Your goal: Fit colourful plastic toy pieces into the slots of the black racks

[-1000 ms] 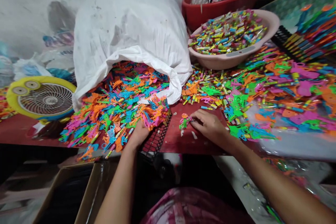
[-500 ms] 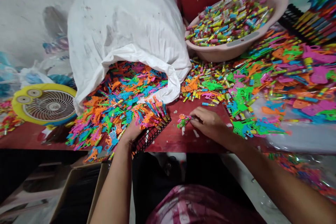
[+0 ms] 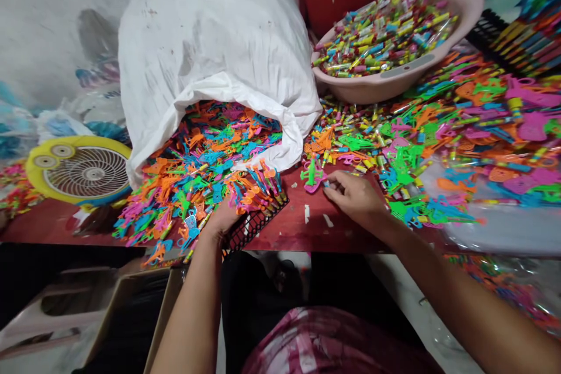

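- Two bare hands of yours show in the head view, both at the red bench (image 3: 350, 238).
- Your right hand (image 3: 357, 197), at 4 o'clock, pinches a green-and-pink plastic piece (image 3: 312, 175) between thumb and fingertips; you cannot tell whether it is one part or two.
- That piece sits at 10 o'clock from the hand, with pale scraps (image 3: 307, 214) lying below it.
- Your left hand (image 3: 224, 220), at 8 o'clock, is against the black mesh rack (image 3: 252, 229); its fingers are hidden, so you cannot tell how firmly they close.
- Bright toy pieces (image 3: 260, 189) stand crowded in that rack.
- At 11 o'clock, your white sack (image 3: 210, 41) spills a colourful heap (image 3: 170, 190) toward the left hand.
- At 2 o'clock, a pink basin (image 3: 394, 89) holds small striped tubes (image 3: 372, 35).
- At 9 o'clock stands a yellow fan (image 3: 93, 173).
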`<state>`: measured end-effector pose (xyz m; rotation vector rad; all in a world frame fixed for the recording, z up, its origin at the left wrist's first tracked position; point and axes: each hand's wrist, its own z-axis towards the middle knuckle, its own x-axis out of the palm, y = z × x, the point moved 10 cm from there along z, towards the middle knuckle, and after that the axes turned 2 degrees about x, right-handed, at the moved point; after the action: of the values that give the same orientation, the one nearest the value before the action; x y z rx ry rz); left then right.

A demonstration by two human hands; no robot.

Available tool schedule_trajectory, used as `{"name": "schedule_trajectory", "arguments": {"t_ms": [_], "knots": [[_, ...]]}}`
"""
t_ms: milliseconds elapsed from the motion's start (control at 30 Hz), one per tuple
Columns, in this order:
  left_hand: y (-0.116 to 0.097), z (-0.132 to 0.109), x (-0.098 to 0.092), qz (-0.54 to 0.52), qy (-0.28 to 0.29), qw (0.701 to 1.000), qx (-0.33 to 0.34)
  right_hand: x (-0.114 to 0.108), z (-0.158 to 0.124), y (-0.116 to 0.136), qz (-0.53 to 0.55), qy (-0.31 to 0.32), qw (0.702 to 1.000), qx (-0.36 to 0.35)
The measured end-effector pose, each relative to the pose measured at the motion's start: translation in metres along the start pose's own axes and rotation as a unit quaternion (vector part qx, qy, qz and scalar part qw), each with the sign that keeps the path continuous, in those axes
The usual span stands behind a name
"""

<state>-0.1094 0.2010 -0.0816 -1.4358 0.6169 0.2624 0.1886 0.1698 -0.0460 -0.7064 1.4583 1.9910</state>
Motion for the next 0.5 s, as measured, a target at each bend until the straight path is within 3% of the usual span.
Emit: {"name": "schedule_trajectory", "arguments": {"t_ms": [200, 333, 500], "knots": [[-0.005, -0.002, 0.003, -0.028, 0.016, 0.999, 0.003, -0.005, 0.004, -0.022, -0.061, 0.013, 0.996, 0.070], [-0.010, -0.008, -0.001, -0.047, 0.016, 0.999, -0.005, -0.010, 0.003, -0.019, -0.113, -0.017, 0.993, 0.035], [0.001, -0.026, -0.007, -0.157, 0.013, 0.986, -0.057, -0.023, -0.004, -0.007, -0.180, -0.045, 0.983, -0.003]]}}
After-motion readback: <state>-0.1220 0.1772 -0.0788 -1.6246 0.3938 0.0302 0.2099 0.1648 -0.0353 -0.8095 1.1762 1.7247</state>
